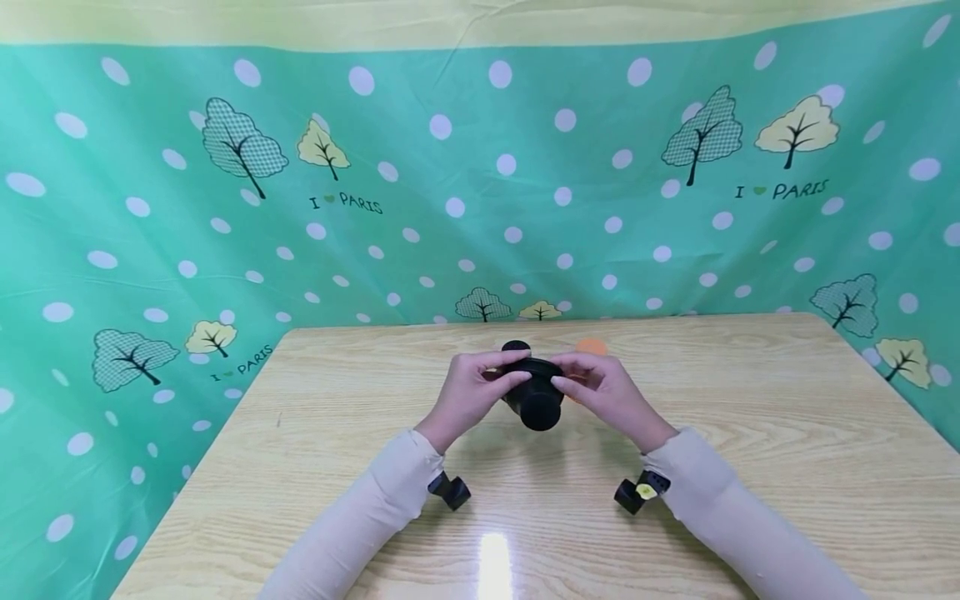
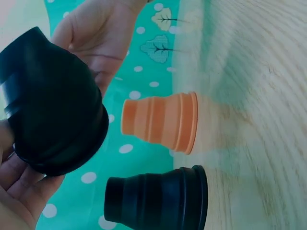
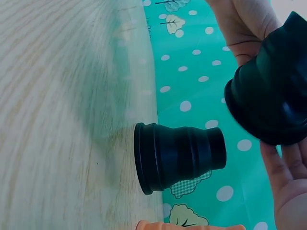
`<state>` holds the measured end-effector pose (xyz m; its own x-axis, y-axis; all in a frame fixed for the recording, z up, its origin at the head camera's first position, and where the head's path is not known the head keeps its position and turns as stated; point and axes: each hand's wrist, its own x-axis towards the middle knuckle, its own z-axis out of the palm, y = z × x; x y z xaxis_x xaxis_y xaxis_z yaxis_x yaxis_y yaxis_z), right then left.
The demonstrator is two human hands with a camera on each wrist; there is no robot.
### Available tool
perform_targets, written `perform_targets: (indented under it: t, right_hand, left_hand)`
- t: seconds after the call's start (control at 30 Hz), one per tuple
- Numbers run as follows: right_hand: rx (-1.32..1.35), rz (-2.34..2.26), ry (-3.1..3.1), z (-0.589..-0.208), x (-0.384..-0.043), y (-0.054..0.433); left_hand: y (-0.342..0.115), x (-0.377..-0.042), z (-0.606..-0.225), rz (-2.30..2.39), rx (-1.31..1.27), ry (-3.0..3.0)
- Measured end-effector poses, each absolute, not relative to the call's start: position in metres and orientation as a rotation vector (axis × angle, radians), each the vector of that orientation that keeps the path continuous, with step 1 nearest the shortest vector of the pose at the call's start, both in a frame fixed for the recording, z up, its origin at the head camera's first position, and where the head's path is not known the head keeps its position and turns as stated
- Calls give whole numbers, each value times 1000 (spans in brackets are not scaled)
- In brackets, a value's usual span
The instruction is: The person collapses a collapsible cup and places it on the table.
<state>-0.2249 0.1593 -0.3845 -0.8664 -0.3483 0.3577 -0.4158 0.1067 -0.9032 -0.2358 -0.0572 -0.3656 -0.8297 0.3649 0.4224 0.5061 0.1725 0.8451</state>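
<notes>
A black stepped, collapsible-looking cup [image 1: 537, 398] is held up over the table between both hands, its narrow end tilted toward me. On one side of its wide rim, my left hand [image 1: 474, 390] pinches with thumb and fingers. The opposite side is pinched by my right hand [image 1: 609, 390] in the same way. In the left wrist view the held black cup [image 2: 57, 105] hides part of the fingers. Behind it, a second black cup [image 2: 156, 199] and an orange cup [image 2: 160, 120] stand wide end down on the table.
The wooden table [image 1: 337, 433] reaches back to a green dotted cloth [image 1: 420, 183] hanging behind it. Small black wrist devices sit on both wrists, the left one [image 1: 450, 490] and the right one [image 1: 637, 492]. Light glares off the table near the front.
</notes>
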Motion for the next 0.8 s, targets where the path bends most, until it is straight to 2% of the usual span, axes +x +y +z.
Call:
perform_targets:
  t: [0.3, 0.5, 0.8]
  right_hand:
    - [803, 1879, -2434, -383, -224, 158]
    - [786, 1941, -2434, -381, -224, 158]
    - [710, 2209, -2153, -382, -226, 165]
  left_hand:
    - [-54, -235, -370, -1684, -876, -2352]
    - [-57, -239, -372, -1813, -837, -2395]
    - [-60, -242, -369, -1999, -864, -2339]
